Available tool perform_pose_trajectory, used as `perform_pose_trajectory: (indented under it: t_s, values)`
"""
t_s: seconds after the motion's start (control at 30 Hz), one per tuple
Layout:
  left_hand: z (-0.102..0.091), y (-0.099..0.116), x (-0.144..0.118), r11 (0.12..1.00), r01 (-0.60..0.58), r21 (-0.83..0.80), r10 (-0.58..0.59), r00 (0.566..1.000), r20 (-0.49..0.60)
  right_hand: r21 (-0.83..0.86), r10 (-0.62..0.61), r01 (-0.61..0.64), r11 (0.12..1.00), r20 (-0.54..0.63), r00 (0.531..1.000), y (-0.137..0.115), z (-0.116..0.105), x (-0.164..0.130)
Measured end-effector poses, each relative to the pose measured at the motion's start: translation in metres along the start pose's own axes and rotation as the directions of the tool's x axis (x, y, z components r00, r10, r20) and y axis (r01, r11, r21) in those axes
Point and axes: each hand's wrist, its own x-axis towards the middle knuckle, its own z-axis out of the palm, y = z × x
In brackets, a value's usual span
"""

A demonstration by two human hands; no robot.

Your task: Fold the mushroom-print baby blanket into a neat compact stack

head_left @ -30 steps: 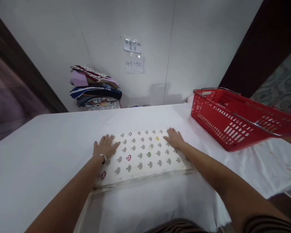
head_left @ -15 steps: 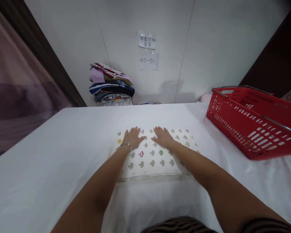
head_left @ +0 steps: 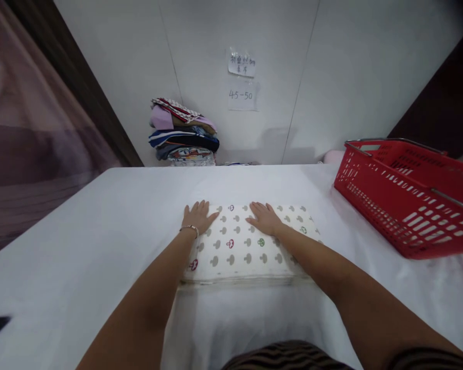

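Head view: folded mushroom-print cloth (head_left: 250,246) lies flat at table centre, on the white table cover (head_left: 81,246). Left hand (head_left: 197,217) rests at its 10 o'clock corner, right hand (head_left: 265,218) at 12 o'clock; fingers of both spread flat, pressing, grasping nothing. Red basket (head_left: 405,200) sits at 3 o'clock, well apart. Stack of folded clothes (head_left: 183,133) stands at 11 o'clock against the wall. Risk, judged: uneven palm pressure could skew the folded layers or drag the cover beneath into wrinkles.

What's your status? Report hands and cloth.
Left hand and right hand open, flat on folded mushroom-print cloth. Cloth lies on white table. Red basket off right, clear.
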Motion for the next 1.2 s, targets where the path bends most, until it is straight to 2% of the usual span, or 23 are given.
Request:
perform_pose_trajectory:
  t_s: [0.13,0.3,0.43,0.53,0.63,0.7,0.77,0.83,0.87,1.0,1.1,1.2]
  values:
    - [0.001,0.002,0.001,1.000,-0.008,0.008,0.009,1.000,-0.002,0.018,0.001,-0.001,1.000,-0.006,1.000,-0.006,-0.005,-0.002]
    - [-0.002,0.002,0.003,1.000,0.002,0.016,-0.002,1.000,-0.007,0.021,-0.024,0.027,0.999,-0.126,0.992,-0.021,-0.003,-0.023]
    - [-0.013,0.007,0.003,1.000,0.005,0.025,-0.006,1.000,0.019,0.060,-0.064,0.071,0.996,-0.099,0.993,-0.028,0.002,-0.036]
    - [-0.024,0.020,-0.008,0.999,0.028,0.030,-0.028,1.000,-0.009,0.100,-0.009,0.023,0.995,-0.131,0.991,-0.019,-0.004,-0.043]
    - [-0.027,0.037,-0.037,0.995,-0.099,0.033,0.101,0.993,-0.066,0.221,0.158,-0.109,0.969,-0.218,0.963,0.011,-0.019,-0.064]
    - [-0.021,0.050,-0.066,0.973,-0.228,0.046,0.230,0.972,-0.053,0.393,0.338,-0.222,0.893,-0.255,0.906,0.038,-0.031,-0.088]
    - [-0.012,0.065,-0.096,0.941,-0.334,0.049,0.335,0.942,-0.022,0.623,0.580,-0.338,0.705,-0.231,0.781,0.064,-0.042,-0.116]
    - [-0.002,0.082,-0.122,0.896,-0.442,0.037,0.443,0.896,-0.015,0.699,0.682,-0.407,0.588,-0.157,0.715,0.083,-0.049,-0.143]
    - [0.003,0.091,-0.132,0.869,-0.494,0.031,0.494,0.869,-0.028,0.723,0.708,-0.432,0.540,-0.113,0.697,0.089,-0.050,-0.155]
    - [0.018,0.129,-0.154,0.786,-0.617,0.029,0.616,0.780,-0.109,0.777,0.732,-0.478,0.408,0.034,0.680,0.088,-0.045,-0.194]
    - [0.025,0.154,-0.160,0.752,-0.659,0.026,0.655,0.742,-0.145,0.825,0.704,-0.453,0.338,0.098,0.703,0.077,-0.040,-0.215]
    - [0.031,0.169,-0.165,0.738,-0.675,0.021,0.669,0.726,-0.161,0.803,0.704,-0.472,0.364,0.095,0.704,0.069,-0.037,-0.233]
